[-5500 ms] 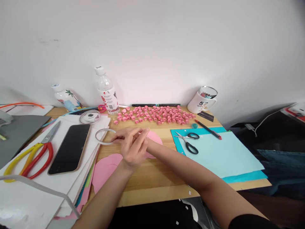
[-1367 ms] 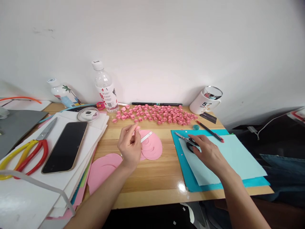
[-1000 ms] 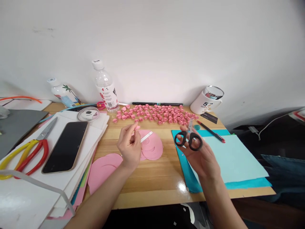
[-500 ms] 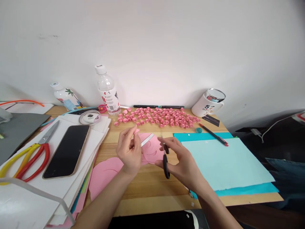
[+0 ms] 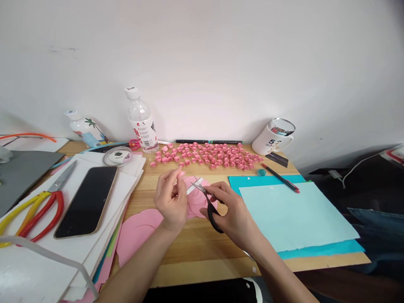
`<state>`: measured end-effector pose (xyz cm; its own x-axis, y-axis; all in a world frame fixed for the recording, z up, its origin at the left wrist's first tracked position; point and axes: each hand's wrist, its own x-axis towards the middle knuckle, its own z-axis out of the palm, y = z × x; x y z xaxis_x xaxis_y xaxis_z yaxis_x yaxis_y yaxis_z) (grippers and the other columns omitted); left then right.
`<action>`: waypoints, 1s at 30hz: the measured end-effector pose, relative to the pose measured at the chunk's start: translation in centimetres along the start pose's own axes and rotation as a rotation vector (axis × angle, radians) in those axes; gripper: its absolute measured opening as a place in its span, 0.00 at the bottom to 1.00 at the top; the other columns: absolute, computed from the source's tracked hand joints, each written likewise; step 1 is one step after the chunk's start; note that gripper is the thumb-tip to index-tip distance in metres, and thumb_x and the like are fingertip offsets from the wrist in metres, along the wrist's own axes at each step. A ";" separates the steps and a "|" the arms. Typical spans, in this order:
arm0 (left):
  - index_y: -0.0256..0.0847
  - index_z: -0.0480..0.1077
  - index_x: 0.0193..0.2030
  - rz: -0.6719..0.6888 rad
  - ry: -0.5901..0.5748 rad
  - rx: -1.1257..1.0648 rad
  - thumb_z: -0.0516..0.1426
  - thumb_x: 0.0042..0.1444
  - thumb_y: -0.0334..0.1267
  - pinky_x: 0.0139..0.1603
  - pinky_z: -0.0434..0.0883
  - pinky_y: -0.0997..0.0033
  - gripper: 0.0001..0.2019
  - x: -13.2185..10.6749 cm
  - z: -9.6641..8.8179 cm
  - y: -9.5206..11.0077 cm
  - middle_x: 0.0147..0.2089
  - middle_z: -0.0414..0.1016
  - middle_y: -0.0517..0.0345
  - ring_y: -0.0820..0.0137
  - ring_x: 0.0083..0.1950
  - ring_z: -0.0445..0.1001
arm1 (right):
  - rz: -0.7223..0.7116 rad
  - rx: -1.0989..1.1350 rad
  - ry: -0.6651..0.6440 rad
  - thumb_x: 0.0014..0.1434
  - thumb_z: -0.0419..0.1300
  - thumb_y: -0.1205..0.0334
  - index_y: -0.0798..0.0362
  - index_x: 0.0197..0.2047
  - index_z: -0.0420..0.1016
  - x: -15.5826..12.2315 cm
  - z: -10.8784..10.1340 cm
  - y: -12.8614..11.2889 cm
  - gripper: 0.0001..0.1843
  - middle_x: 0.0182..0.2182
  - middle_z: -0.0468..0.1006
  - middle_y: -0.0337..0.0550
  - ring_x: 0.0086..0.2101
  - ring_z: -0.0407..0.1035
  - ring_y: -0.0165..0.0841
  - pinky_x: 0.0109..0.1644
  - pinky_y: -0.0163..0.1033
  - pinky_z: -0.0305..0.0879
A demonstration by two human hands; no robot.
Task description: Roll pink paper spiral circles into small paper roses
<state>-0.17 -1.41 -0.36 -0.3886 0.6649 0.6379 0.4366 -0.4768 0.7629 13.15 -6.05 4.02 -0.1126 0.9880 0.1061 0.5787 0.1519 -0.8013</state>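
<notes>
My left hand (image 5: 172,200) is closed, pinching a small pink paper piece (image 5: 181,174) at its fingertips. A narrow white strip (image 5: 191,189), perhaps tape, sticks out from beside its fingers toward the right. My right hand (image 5: 235,214) grips black-handled scissors (image 5: 213,216), whose parted blades lie across the far end of the strip. Beneath the strip and blades rest pink paper circles (image 5: 203,206) with curved cut lines. More pink paper circles (image 5: 139,231) lie beside my left forearm. Behind both hands spread many rolled pink paper roses (image 5: 208,155).
Left, a phone (image 5: 86,202), large red-and-yellow scissors (image 5: 41,206) and a tape roll (image 5: 118,156) lie on white paper sheets (image 5: 134,174). A water bottle (image 5: 142,122) and mug (image 5: 273,136) stand by the wall. Right are pale blue paper (image 5: 293,214) and a pen (image 5: 280,179).
The scissors have swung left, so their blades now cross the white strip's end. My left hand has stayed almost still, still pinching the pink piece.
</notes>
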 end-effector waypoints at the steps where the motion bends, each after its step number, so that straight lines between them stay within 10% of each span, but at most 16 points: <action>1: 0.42 0.73 0.46 -0.001 -0.004 -0.005 0.55 0.57 0.31 0.18 0.67 0.85 0.11 0.0 0.0 0.0 0.41 0.72 0.54 0.78 0.29 0.74 | -0.003 -0.005 0.007 0.50 0.62 0.69 0.51 0.49 0.71 0.0 0.0 0.0 0.21 0.37 0.70 0.43 0.33 0.68 0.33 0.40 0.39 0.66; 22: 0.41 0.72 0.46 0.122 -0.029 -0.030 0.55 0.55 0.25 0.20 0.67 0.84 0.14 -0.2 0.0 -0.2 0.41 0.73 0.55 0.80 0.29 0.72 | -0.119 0.026 0.081 0.54 0.53 0.71 0.53 0.37 0.77 -0.4 -0.2 1.6 0.12 0.34 0.74 0.44 0.29 0.66 0.29 0.32 0.33 0.62; 30: 0.40 0.72 0.44 0.344 -0.010 0.127 0.54 0.54 0.22 0.25 0.68 0.82 0.14 0.7 0.1 -0.9 0.39 0.72 0.54 0.79 0.29 0.71 | -0.068 -0.444 0.383 0.55 0.55 0.65 0.51 0.41 0.74 -0.8 -6.9 6.5 0.11 0.40 0.74 0.46 0.30 0.69 0.33 0.33 0.37 0.65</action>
<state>-0.81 -0.42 -0.61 -0.1937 0.4841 0.8533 0.6380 -0.5986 0.4844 22.54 -5.66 2.80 0.0905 0.9030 0.4200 0.8724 0.1315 -0.4707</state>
